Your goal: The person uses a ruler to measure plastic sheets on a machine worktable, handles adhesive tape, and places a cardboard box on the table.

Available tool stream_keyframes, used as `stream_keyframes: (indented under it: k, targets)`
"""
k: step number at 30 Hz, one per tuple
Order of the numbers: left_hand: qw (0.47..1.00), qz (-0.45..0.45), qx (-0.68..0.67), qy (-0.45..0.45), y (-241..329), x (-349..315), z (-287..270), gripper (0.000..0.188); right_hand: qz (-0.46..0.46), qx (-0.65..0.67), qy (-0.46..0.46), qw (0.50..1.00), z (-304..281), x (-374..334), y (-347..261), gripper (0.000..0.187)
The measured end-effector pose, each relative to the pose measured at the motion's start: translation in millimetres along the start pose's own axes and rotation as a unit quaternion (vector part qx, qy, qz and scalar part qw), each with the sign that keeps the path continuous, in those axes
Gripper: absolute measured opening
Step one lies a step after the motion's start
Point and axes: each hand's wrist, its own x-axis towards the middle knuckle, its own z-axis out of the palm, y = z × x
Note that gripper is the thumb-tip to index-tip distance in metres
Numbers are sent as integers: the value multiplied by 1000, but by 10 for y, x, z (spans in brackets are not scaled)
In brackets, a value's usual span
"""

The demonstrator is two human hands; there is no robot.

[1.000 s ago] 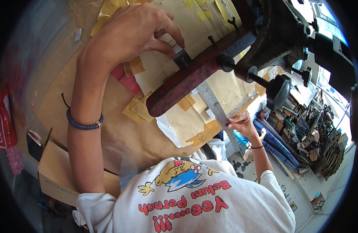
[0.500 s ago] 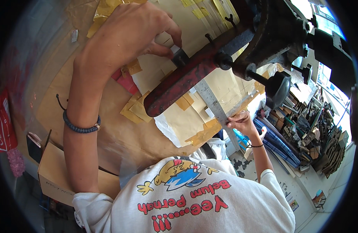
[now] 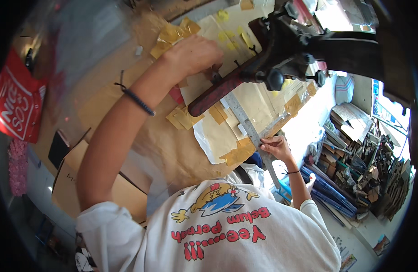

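Note:
My right hand (image 3: 274, 147) pinches a long steel ruler (image 3: 243, 119) near its lower end. The ruler runs up over a cream paper sheet (image 3: 218, 145) and passes out of sight beneath a worn red metal bar (image 3: 214, 94). My left hand (image 3: 194, 56) is at the far side of that bar, fingers curled down with the tips close together. A small dark piece (image 3: 216, 79) shows by those fingertips, mostly hidden, so its kind is unclear. Brown tape patches (image 3: 240, 153) and a small white block (image 3: 241, 129) lie beside the ruler.
A black machine head with a round knob (image 3: 275, 79) overhangs the table from the right. Scrap pieces (image 3: 358, 167) are piled beyond the table at right, near blue rolls (image 3: 331, 195). A cardboard box (image 3: 75, 190) and a red bag (image 3: 20, 102) are at left.
My view has shifted, so the machine and table sit differently in it. My left hand stays by the red bar, its fingers now more hidden. My right hand keeps its pinch on the ruler.

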Motion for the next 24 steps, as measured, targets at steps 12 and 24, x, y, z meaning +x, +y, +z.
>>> stream_keyframes:
  k: [12,24]
  targets:
    - [997,-48,-54,15,35,-167,122,24,-49,-78,7,996,85,-91,-103,36]
    - [992,-109,-53,-17,86,61,12,20,-181,-2,167,969,566,-326,152,34]
